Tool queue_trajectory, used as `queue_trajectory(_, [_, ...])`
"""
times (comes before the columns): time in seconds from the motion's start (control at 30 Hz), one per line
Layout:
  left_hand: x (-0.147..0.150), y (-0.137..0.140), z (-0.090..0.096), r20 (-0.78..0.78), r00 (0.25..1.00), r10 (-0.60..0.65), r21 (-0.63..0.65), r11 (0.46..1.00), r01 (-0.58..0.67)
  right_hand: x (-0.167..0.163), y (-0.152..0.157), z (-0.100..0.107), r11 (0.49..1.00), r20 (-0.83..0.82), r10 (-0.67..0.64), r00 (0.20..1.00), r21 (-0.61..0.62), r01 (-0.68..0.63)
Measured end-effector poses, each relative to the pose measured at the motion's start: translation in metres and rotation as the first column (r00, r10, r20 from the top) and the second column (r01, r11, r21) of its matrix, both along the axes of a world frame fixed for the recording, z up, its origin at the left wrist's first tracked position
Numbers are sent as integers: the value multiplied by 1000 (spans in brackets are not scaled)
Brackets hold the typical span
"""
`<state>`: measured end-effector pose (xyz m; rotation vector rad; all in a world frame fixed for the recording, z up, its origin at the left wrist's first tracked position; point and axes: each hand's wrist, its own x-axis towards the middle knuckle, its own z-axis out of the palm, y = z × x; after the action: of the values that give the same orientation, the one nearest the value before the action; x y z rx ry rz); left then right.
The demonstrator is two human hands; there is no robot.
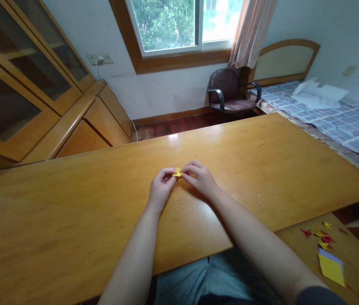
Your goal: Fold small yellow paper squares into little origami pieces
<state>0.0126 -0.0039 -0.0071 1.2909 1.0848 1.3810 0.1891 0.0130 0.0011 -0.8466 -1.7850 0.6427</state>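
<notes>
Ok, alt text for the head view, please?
A left hand and right hand pinch a small folded yellow paper over a wooden table; red and yellow folded pieces lie lower right, near a yellow sheet.

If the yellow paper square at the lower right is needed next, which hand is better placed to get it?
The right hand, most likely: the yellow paper square lies on the person's right side, while the left hand is farther off. Both are at the small folded yellow paper.
</notes>
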Motion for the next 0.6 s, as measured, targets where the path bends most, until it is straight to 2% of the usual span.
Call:
queue_trajectory(0.27, [1,-1,5,-72,997,-5,12,1000,5,-2,0,1,991,-29,23,999,-130,-27])
queue_trajectory(0.43, [3,-1,8,-131,991,18,1,1000,-18,-4,-1,1,986,-20,-3,1000,-166,0])
queue_trajectory(0.6, [4,0,2,-120,991,50,10,999,-49,-5,-1,0,981,23,-45,999,-186,48])
